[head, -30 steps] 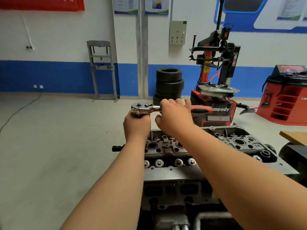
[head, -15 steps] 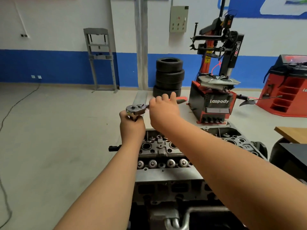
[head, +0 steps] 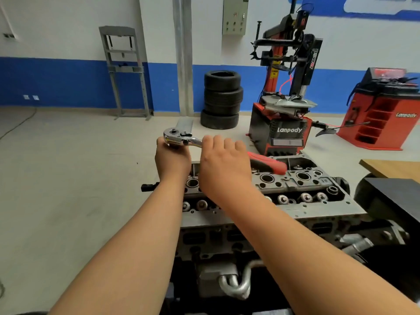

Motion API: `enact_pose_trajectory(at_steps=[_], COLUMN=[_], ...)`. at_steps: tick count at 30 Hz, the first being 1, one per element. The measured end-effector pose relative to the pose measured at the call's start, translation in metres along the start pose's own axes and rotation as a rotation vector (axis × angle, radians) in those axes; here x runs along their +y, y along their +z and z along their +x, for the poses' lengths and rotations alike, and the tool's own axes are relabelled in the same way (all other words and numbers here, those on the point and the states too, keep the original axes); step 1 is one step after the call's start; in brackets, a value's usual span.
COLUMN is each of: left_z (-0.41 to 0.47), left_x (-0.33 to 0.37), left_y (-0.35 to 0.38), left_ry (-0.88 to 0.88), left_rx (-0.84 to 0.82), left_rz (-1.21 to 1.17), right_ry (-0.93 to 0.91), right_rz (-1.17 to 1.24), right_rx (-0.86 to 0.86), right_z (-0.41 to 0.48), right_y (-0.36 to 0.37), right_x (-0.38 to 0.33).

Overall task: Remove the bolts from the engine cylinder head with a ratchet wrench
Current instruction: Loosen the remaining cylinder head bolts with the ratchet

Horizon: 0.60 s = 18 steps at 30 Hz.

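A: What is the biggest thing past the fingers?
B: The tire changer (head: 284,92), red and black, well beyond them on the floor; a tire stack (head: 221,100) stands to its left and a red cabinet (head: 384,110) to its right.

A: And under the hands?
B: The engine cylinder head (head: 295,189), directly below both hands. The right forearm crosses its middle and hides part of the valve row.

A: Where is the ratchet wrench (head: 181,138)?
B: Above the head's left end. The left hand (head: 172,159) is closed beneath the chrome ratchet head. The right hand (head: 223,162) lies over the shaft, fingers curled down on it; the red grip pokes out to the right of them.

A: The bolts?
B: I cannot tell; the left fist covers whatever sits under the wrench.
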<state>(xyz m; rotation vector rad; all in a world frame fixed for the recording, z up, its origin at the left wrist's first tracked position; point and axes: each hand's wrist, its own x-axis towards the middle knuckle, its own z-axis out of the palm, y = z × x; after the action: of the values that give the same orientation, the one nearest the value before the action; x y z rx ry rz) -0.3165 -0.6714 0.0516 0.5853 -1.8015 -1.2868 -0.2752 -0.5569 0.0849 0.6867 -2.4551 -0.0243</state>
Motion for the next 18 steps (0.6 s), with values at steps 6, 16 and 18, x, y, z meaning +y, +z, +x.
enact_pose_trajectory(at_steps=[6, 16, 18], left_z=[0.005, 0.015, 0.014], left_x=[-0.002, -0.013, -0.011], left_y=[0.001, 0.001, 0.002], left_ry=[-0.095, -0.153, -0.147], left_rx=[0.011, -0.027, -0.008], left_rz=[-0.087, -0.105, -0.115], right_ry=[0.122, -0.097, -0.102], right_rz=[0.219, 0.419, 0.428], right_rx=[-0.143, -0.292, -0.298], right_z=[0.057, 0.129, 0.128], right_y=[0.026, 0.054, 0.053], right_x=[0.022, -0.010, -0.011])
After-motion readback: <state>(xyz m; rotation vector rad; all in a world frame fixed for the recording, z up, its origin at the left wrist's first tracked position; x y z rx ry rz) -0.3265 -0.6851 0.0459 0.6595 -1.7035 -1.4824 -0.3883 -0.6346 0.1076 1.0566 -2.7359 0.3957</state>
